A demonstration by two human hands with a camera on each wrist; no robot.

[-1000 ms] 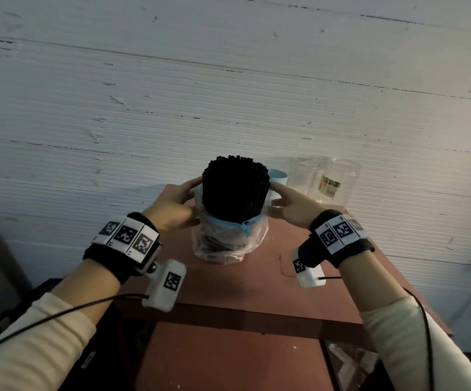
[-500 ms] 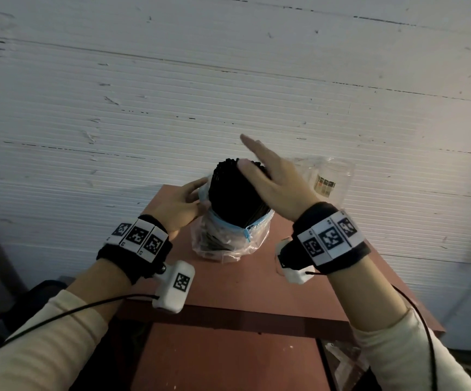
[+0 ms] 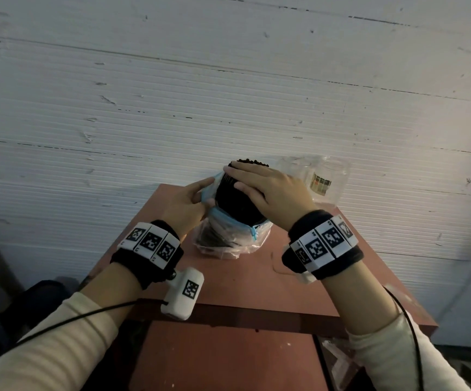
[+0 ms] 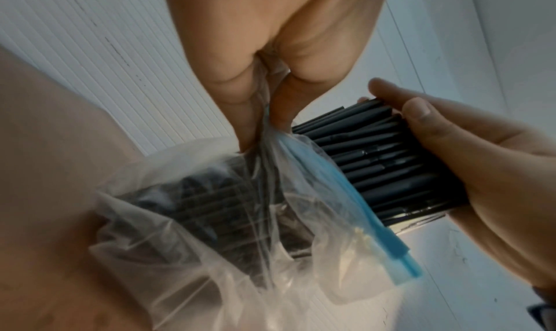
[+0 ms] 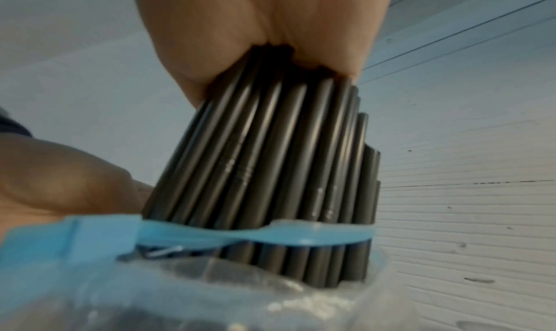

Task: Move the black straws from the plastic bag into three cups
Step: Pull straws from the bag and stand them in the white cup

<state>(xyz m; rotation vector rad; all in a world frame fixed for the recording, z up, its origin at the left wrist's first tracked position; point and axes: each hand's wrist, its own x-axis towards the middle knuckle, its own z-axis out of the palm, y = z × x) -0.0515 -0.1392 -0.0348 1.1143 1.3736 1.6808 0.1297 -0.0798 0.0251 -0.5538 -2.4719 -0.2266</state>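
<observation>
A thick bundle of black straws (image 3: pixel 235 200) (image 4: pixel 388 160) (image 5: pixel 270 158) stands upright in a clear plastic bag (image 3: pixel 228 241) (image 4: pixel 210 217) with a blue zip rim (image 5: pixel 240 234), on the red-brown table (image 3: pixel 242 277). My right hand (image 3: pixel 268 190) lies over the top of the bundle, fingers and thumb wrapped round the straws (image 4: pixel 421 112). My left hand (image 3: pixel 189 201) pinches the bag's blue-edged rim on the left side of the bundle (image 4: pixel 261 112). Clear cups (image 3: pixel 316 176) stand at the table's back right corner, one with a label.
A white ribbed wall (image 3: pixel 228 94) rises directly behind the table. The table's front edge (image 3: pixel 256 314) is near my wrists, with a lower red surface (image 3: pixel 223 356) beneath it. Dark objects lie on the floor at the lower left.
My right hand has come down from above the bundle and closed round the straw tops. My left hand has shifted from the bag's side to pinching its rim.
</observation>
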